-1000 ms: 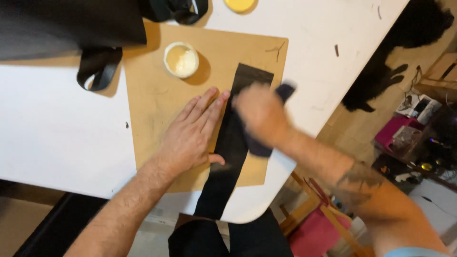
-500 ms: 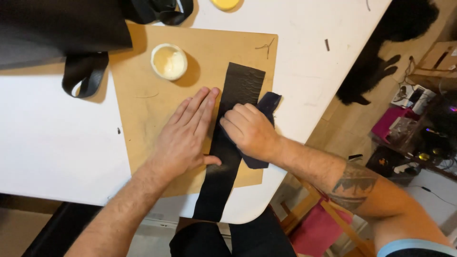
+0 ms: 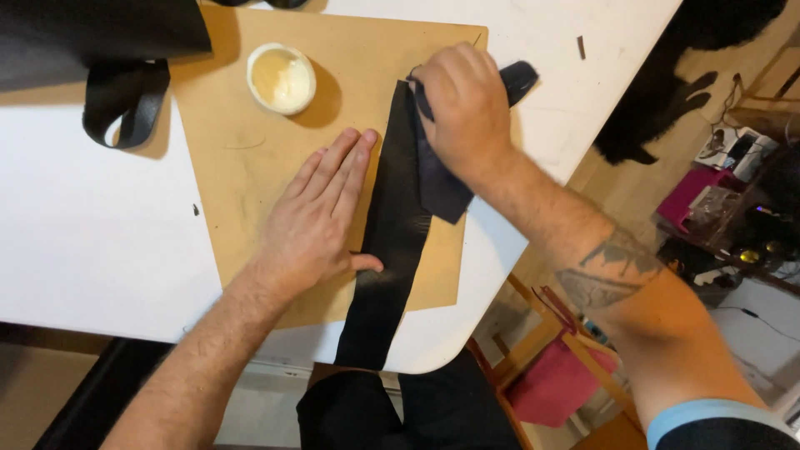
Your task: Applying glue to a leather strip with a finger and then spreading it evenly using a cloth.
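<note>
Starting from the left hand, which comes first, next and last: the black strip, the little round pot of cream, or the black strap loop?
1. Black strip: right beside the left hand, its thumb touching the strip.
2. Round pot of cream: farther up the brown board, above the fingertips.
3. Black strap loop: farthest, off toward the upper left.

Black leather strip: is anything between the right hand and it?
Yes: a dark cloth lies under the right hand, between its palm and the black leather strip. The left hand rests flat on the brown board, thumb touching the strip's edge.
</note>
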